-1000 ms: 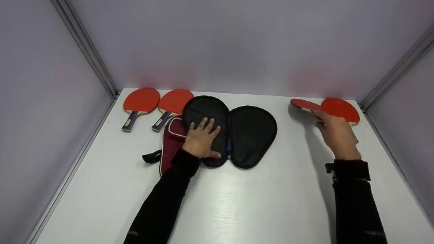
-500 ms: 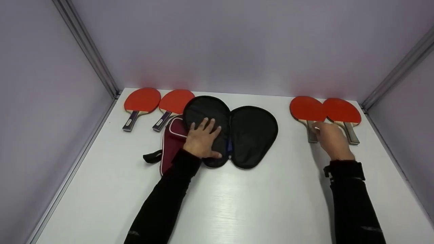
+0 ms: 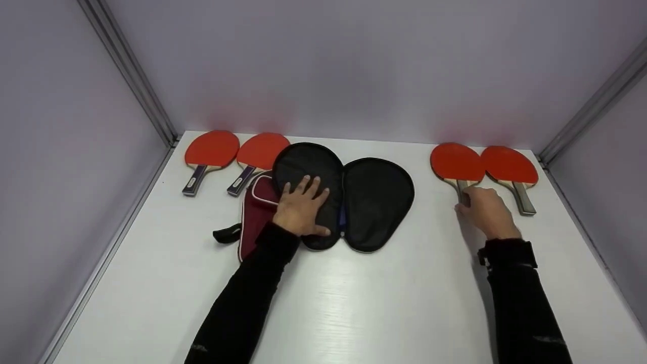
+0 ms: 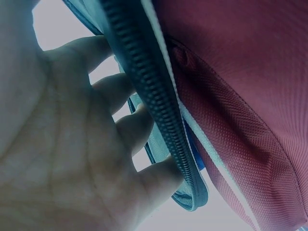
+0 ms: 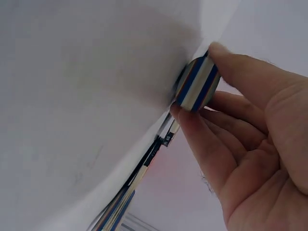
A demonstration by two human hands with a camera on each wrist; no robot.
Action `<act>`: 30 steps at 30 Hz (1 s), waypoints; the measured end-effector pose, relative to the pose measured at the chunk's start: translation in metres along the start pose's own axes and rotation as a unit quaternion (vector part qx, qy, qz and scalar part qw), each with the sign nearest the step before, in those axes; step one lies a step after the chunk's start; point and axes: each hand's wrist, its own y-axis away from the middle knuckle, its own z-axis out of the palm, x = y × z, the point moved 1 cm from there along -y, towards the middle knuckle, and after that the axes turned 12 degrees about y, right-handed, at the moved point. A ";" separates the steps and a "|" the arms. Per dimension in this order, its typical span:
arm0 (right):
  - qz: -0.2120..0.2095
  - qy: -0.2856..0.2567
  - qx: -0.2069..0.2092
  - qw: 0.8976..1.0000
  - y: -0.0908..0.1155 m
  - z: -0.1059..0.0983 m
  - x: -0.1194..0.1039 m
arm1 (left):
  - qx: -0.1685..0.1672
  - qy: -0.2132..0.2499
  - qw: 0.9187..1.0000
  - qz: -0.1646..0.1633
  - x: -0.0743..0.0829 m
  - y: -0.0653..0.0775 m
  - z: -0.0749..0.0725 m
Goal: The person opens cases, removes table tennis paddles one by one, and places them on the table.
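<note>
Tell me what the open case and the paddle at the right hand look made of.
Open case: woven fabric, likely nylon; maroon shell with white piping, matte black lining, coil zipper in the left wrist view.
Paddle: matte red rubber face over layered wood; striped plies show at the handle end pinched by the right hand.

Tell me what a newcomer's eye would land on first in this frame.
The open black-lined racket case lies mid-table, with the left hand resting flat on its left half. Two red paddles lie on each side of it: the right hand pinches the handle of the nearer right paddle, which lies flat on the white table.
</note>
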 end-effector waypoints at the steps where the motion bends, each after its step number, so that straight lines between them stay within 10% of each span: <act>1: -0.001 0.001 -0.001 1.000 0.000 0.000 -0.001 | -0.003 0.000 1.000 -0.002 0.000 0.001 -0.001; 19: 0.048 -0.010 0.029 0.998 0.002 0.000 -0.001 | -0.015 0.002 1.000 -0.005 0.005 0.001 -0.005; 30: -0.001 -0.011 0.045 0.999 0.003 -0.004 -0.011 | 0.006 -0.007 1.000 0.012 -0.004 -0.003 -0.001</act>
